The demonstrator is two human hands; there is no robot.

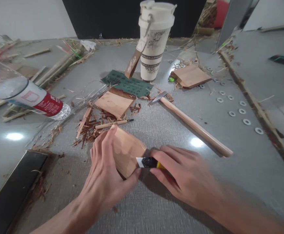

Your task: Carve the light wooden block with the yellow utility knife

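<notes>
My left hand (106,172) grips a flat piece of wood (127,146) with a pale, smooth face, tilted above the table. In my right hand (181,172) is a utility knife (149,162) with a black and yellow body; most of its handle is hidden by my fingers. Its short blade touches the wood's right-hand edge, close to my left thumb. Just beyond the wood lie a thin bamboo stick with a dark tip (114,124), brown wood shavings (88,126) and a second wooden block (114,103).
A small hammer (195,125) lies right of centre. Behind stand a white lidded cup (154,42), green sandpaper (127,84) and another wooden block (192,75). Several washers (241,111) are scattered at right. A plastic bottle (34,97) and a black box (17,188) are at left.
</notes>
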